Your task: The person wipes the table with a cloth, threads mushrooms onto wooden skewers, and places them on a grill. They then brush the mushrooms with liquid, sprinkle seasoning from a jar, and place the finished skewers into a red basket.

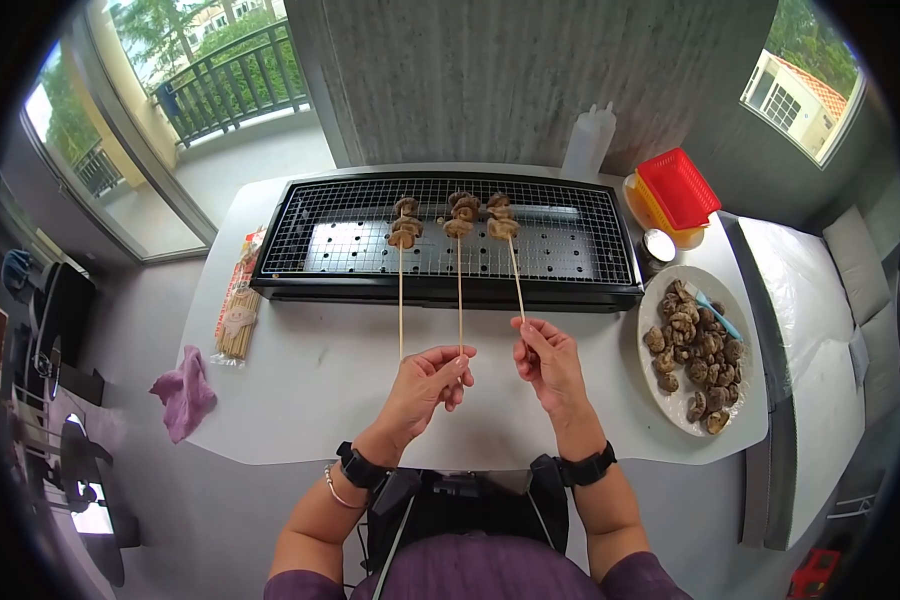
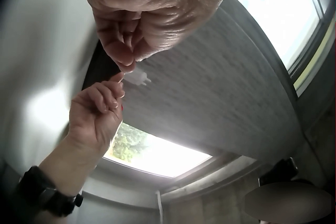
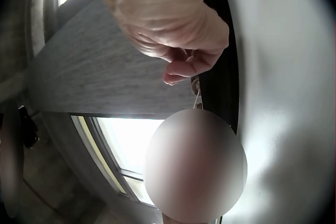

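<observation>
Three mushroom skewers lie side by side with their loaded ends over the wire mesh of a black grill (image 1: 440, 292). My left hand (image 1: 427, 385) pinches the bare stick end of the middle skewer (image 1: 460, 290) between thumb and fingers. The left skewer (image 1: 401, 300) runs down to the back of that hand, which hides its lower tip. With thumb and forefinger my right hand (image 1: 553, 365) pinches the stick of the right skewer (image 1: 517, 275) near its lower end. In the left wrist view my right hand (image 2: 94, 113) shows below my left hand (image 2: 157, 8).
To the right, an oval plate (image 1: 660, 408) holds several mushrooms and a blue-handled utensil (image 1: 727, 325). Behind it stand a small jar (image 1: 658, 247) and red and yellow baskets (image 1: 677, 190). A bag of skewers (image 1: 238, 310) and a purple cloth (image 1: 184, 393) lie left.
</observation>
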A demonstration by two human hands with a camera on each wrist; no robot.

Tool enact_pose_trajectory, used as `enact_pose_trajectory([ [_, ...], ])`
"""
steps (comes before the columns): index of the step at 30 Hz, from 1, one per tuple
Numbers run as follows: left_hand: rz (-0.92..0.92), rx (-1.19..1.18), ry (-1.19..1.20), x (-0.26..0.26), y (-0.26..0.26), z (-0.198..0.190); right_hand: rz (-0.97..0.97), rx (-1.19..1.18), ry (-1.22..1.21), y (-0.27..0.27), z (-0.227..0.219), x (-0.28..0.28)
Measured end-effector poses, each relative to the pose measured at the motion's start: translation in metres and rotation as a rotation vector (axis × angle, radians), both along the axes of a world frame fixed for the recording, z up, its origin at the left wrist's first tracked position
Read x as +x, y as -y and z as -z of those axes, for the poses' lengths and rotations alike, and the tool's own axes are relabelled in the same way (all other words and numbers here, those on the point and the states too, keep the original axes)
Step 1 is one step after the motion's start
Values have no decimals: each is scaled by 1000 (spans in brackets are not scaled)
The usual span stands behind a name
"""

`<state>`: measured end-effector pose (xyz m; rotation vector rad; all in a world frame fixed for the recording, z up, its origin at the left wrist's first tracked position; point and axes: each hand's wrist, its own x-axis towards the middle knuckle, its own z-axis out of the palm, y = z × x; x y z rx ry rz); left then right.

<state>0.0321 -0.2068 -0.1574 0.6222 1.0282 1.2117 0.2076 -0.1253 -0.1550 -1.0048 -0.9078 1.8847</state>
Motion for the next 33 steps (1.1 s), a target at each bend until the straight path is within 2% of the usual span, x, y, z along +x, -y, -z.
enact_pose_trajectory([
  [10,-71,48,-48,2,12,0,4,-21,-10,3,12,-6],
  [17,-112,66,-114,-3,34,13,34,72,1,17,0,12],
  [22,-129,196,-390,-5,48,32,123,112,-11,43,7,41],
  [27,-130,315,-499,-3,55,44,163,144,53,66,8,66],
  [33,-180,346,-572,-1,58,44,46,211,171,102,11,100],
])
